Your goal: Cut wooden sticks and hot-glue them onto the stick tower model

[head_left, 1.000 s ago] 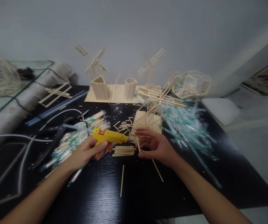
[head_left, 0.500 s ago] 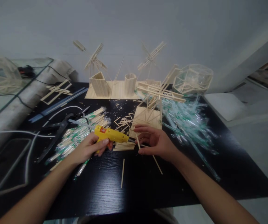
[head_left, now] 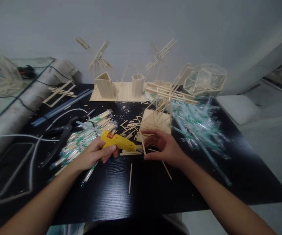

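My left hand point(head_left: 98, 151) is wrapped round the handle of a yellow hot glue gun point(head_left: 118, 141), whose nozzle points right. A clear glue stick point(head_left: 87, 126) juts from its back end. The nozzle tip is close to a short thin wooden stick point(head_left: 143, 143) that my right hand point(head_left: 162, 145) pinches between thumb and fingers; whether they touch I cannot tell. Just beyond my right hand stands a stick-built windmill model point(head_left: 169, 98) on a square wooden base point(head_left: 155, 120). Loose sticks lie by my hands, one stick point(head_left: 130, 178) in front and another stick point(head_left: 167, 170) below my right hand.
Plastic-wrapped stick bundles point(head_left: 79, 147) lie left, and crumpled clear wrappers point(head_left: 199, 120) right. Short offcuts point(head_left: 132, 125) are scattered mid-table. More stick models point(head_left: 137, 86) stand along the wall. Black pliers-like cutters point(head_left: 64, 130) and a white cable point(head_left: 34, 156) lie at left.
The glue gun's nozzle has tipped slightly downward beside the stick. The pinched stick stands somewhat more upright in my right hand. The whole view has shifted a little.
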Demonstrator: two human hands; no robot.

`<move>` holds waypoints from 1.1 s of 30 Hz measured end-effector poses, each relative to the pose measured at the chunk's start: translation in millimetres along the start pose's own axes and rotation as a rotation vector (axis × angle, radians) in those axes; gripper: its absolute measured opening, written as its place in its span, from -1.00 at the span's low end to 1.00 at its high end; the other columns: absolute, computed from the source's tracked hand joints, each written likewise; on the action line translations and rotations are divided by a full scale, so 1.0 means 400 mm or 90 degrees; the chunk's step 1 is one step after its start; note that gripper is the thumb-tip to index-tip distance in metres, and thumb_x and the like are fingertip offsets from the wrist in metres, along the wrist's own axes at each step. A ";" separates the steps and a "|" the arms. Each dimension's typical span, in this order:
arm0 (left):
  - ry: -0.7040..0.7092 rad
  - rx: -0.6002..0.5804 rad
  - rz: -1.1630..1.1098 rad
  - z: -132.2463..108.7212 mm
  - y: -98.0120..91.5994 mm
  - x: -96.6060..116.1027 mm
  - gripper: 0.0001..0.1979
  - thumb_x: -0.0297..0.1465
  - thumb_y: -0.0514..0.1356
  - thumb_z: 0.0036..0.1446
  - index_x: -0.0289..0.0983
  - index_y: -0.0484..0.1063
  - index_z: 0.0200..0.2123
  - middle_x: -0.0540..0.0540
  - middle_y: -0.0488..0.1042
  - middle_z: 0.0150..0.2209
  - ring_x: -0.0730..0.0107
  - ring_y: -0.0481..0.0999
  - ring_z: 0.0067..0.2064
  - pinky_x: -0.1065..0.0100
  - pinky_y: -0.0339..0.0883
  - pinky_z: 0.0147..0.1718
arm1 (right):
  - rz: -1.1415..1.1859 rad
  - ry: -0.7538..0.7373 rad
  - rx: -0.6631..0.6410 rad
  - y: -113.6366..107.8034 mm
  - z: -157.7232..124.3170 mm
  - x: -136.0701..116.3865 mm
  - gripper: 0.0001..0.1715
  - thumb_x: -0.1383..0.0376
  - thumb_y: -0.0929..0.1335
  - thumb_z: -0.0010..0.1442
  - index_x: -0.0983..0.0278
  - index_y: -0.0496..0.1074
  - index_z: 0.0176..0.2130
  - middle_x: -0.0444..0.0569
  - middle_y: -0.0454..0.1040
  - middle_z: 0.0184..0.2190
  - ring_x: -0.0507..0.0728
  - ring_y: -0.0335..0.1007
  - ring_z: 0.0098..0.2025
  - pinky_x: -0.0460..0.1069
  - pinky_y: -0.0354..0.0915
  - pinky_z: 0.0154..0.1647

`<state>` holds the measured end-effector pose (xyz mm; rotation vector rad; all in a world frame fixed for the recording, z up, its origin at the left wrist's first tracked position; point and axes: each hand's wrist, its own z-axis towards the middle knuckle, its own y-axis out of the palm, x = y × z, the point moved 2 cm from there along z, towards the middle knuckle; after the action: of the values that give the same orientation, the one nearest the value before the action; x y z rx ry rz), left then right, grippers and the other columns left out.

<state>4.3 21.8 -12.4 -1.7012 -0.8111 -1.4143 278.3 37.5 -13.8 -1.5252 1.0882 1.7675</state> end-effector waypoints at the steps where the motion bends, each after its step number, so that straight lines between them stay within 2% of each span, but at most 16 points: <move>1: -0.002 -0.002 0.002 0.000 0.000 0.001 -0.46 0.05 0.17 0.26 -0.32 0.55 -0.42 0.01 0.35 -0.70 0.48 0.29 -0.64 0.37 0.25 -0.50 | -0.005 0.000 0.005 0.001 0.000 -0.001 -0.10 0.37 0.70 -0.19 0.21 0.47 0.12 -0.11 0.61 -0.27 0.09 0.59 -0.18 0.09 0.54 0.05; 10: -0.019 0.006 0.013 -0.002 -0.001 0.006 -0.46 0.05 0.18 0.25 -0.28 0.53 -0.50 -0.01 0.35 -0.71 0.43 0.33 -0.64 0.36 0.23 -0.56 | -0.018 -0.008 0.021 0.005 -0.001 -0.002 -0.11 0.37 0.70 -0.22 0.19 0.50 0.10 -0.12 0.60 -0.27 0.11 0.59 -0.16 0.12 0.53 0.06; 24: -0.010 0.008 0.041 -0.001 -0.003 0.005 -0.44 0.07 0.15 0.27 -0.29 0.50 -0.48 0.05 0.33 -0.73 0.49 0.29 -0.66 0.41 0.17 -0.57 | -0.012 -0.023 0.014 0.009 -0.002 -0.004 -0.08 0.41 0.71 -0.25 0.19 0.50 0.10 -0.12 0.60 -0.27 0.10 0.57 -0.17 0.09 0.52 0.03; 29: 0.003 0.030 0.055 0.002 -0.004 0.007 -0.45 0.07 0.15 0.28 -0.27 0.51 -0.50 0.04 0.34 -0.72 0.45 0.35 -0.62 0.38 0.28 -0.48 | -0.019 -0.025 0.007 0.009 -0.002 -0.005 -0.09 0.39 0.71 -0.23 0.17 0.49 0.10 -0.12 0.59 -0.26 0.11 0.58 -0.16 0.10 0.52 0.04; 33: -0.010 0.048 0.050 0.006 -0.006 0.012 -0.44 0.08 0.16 0.26 -0.27 0.50 -0.51 0.05 0.34 -0.73 0.48 0.31 -0.65 0.38 0.27 -0.50 | -0.026 -0.035 0.005 0.011 -0.003 -0.009 -0.09 0.39 0.70 -0.23 0.15 0.49 0.10 -0.12 0.58 -0.25 0.11 0.57 -0.16 0.10 0.53 0.02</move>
<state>4.3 25.2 -7.7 -1.6706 -0.7880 -1.3035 276.2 34.6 -9.4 -1.4759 1.0294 1.7655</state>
